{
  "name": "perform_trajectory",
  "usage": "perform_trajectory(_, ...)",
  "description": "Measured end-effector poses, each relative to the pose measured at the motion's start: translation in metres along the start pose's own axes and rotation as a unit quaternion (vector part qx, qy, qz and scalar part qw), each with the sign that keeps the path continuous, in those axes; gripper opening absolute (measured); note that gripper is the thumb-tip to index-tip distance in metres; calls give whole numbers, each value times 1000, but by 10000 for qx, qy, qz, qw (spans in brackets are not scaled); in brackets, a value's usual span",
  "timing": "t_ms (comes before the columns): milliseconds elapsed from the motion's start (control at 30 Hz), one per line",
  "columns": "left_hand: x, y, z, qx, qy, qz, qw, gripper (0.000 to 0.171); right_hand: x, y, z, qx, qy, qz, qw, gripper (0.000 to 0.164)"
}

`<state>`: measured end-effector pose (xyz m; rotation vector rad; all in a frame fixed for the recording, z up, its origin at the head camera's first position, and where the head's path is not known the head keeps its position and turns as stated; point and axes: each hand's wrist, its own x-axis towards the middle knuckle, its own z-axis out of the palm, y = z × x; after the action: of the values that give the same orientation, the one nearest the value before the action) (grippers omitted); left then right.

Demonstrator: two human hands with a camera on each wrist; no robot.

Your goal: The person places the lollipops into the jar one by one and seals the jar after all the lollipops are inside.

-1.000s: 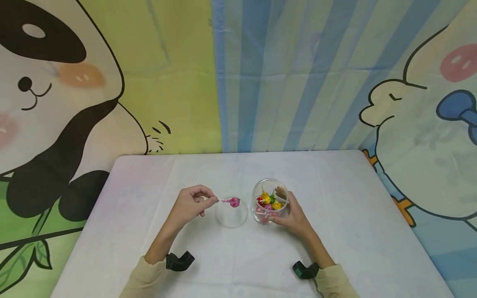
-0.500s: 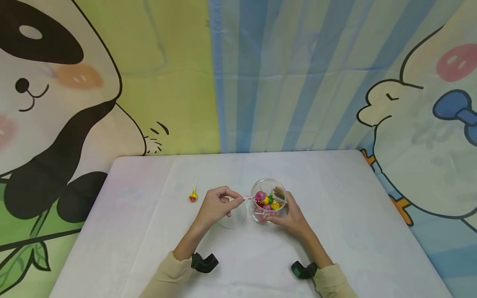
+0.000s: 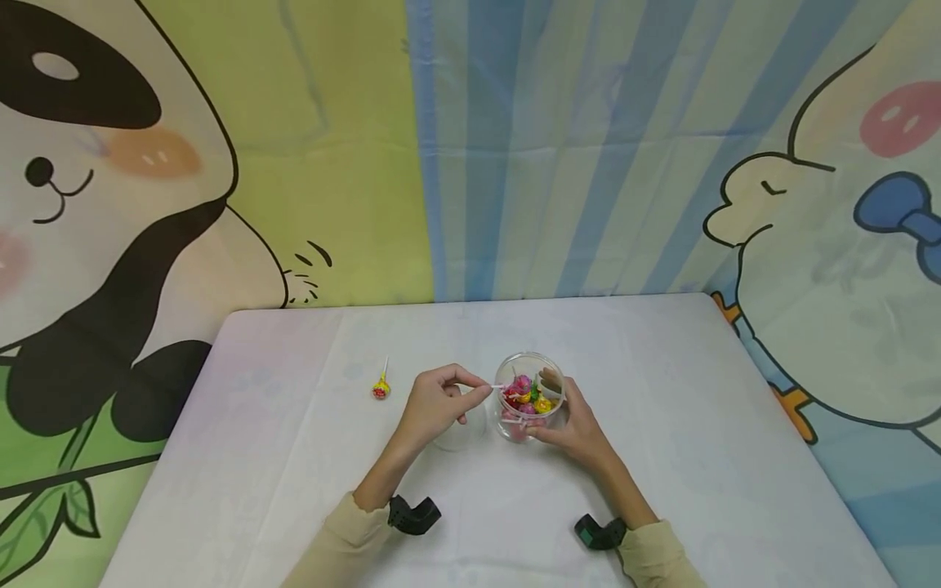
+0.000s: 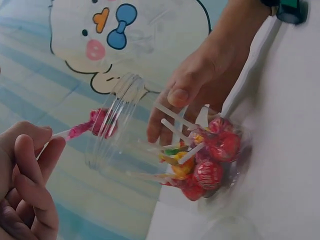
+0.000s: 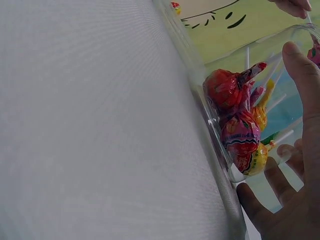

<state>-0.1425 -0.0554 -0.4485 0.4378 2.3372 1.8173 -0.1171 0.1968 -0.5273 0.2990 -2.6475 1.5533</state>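
My left hand (image 3: 441, 408) pinches the white stick of a pink-wrapped lollipop (image 4: 104, 122). In the left wrist view its candy end is just inside the mouth of a clear plastic jar (image 4: 127, 95), above the other candy. Several red, pink, yellow and green lollipops (image 5: 241, 131) lie inside the jar, their sticks pointing up toward the mouth. My right hand (image 3: 581, 429) grips the jar from the right side, thumb at the front and fingers behind. The jar stands on the white table, its opening visible from above.
A round clear lid (image 3: 470, 441) lies on the table left of the jar, partly covered by my left hand. Farther left is a single yellow-and-red lollipop (image 3: 381, 389). The white tabletop (image 3: 294, 457) ends at a printed cloth backdrop (image 3: 353, 163).
My left hand has carried the pink lollipop rightward from above the lid to the jar's mouth. The yellow-and-red lollipop has come into view behind it. My right hand keeps holding the jar.
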Motion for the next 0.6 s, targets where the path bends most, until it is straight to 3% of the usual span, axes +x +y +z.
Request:
perform_trajectory(167,14,14,11,913,-118,509,9945,17,4,-2,0,11,-73,-146,9999,88)
perform_trajectory(367,29,19,33,1960,-514,661,9770,12,3,1,2,37,-100,-116,9999,87)
perform_trajectory(600,34,21,48,2732,-555,834,9567,9,-4,-35,-10,69,-168,-80,9998,86)
